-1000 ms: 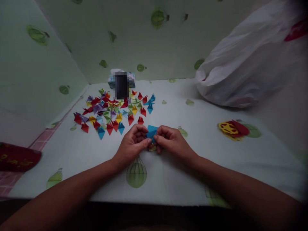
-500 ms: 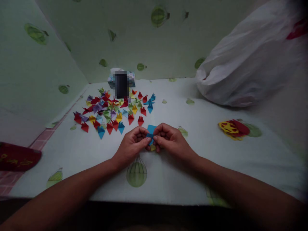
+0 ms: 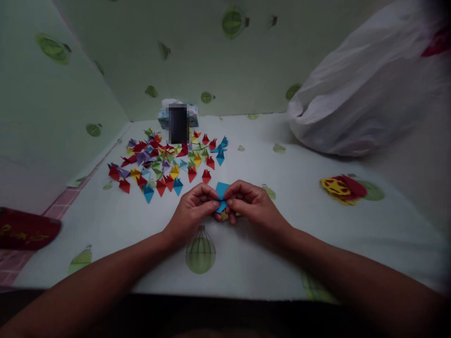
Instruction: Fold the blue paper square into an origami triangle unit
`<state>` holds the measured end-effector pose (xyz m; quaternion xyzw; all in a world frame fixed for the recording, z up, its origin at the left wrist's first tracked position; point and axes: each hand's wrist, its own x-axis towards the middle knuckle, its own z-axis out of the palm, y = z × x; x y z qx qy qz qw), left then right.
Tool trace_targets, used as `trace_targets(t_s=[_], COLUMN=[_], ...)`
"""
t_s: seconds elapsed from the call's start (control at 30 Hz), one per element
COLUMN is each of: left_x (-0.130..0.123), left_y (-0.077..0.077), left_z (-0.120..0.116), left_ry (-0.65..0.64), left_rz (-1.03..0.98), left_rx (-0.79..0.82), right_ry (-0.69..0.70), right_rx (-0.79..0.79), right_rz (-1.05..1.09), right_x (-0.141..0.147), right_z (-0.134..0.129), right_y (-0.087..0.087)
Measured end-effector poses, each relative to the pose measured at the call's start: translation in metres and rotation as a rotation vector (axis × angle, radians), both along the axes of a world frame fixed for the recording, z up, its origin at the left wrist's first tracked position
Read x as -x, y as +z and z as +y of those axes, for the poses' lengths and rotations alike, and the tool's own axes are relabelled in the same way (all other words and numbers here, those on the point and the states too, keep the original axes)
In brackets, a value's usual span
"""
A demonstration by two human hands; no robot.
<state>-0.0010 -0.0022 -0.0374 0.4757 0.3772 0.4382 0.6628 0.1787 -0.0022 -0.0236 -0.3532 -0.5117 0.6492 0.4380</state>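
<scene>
A piece of blue origami paper is pinched between my two hands above the near middle of the table. My left hand grips its left edge between thumb and fingers. On the other edge, the thumb and fingers of my right hand are closed. A crease runs across the paper between the thumbs, and its lower part is partly hidden by fingers. Just below the hands a bit of yellow paper shows, mostly covered. Beyond my left hand lies a spread of small folded paper pieces in red, blue, yellow, green and purple.
A tissue box stands behind the folded pieces, with a blurred dark object before it. A large white plastic bag fills the back right. Red and yellow cut-outs lie at right; a red item with yellow marks is at left.
The blue paper's lower part has opened out a little between the thumbs, and the crease shows as a dark line. Both hands stay in nearly the same place.
</scene>
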Motion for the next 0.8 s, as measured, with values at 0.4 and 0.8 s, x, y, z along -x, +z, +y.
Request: trace_targets(t_s=[0.4,0.8], left_x=[-0.0045,0.0008], left_y=[0.0061,0.0038], left_z=[-0.0012,-0.0007], left_ry=[-0.018,-0.063], left_rz=[-0.149,-0.065], left_rx=[0.098,0.047], right_ry=[0.001,-0.054], right_rx=[-0.077,-0.234], right_rz=[0.012,-0.160], right_x=[-0.0004,-0.0011], right_z=[-0.0026,-0.0048], right_y=[0.0032,0.0013])
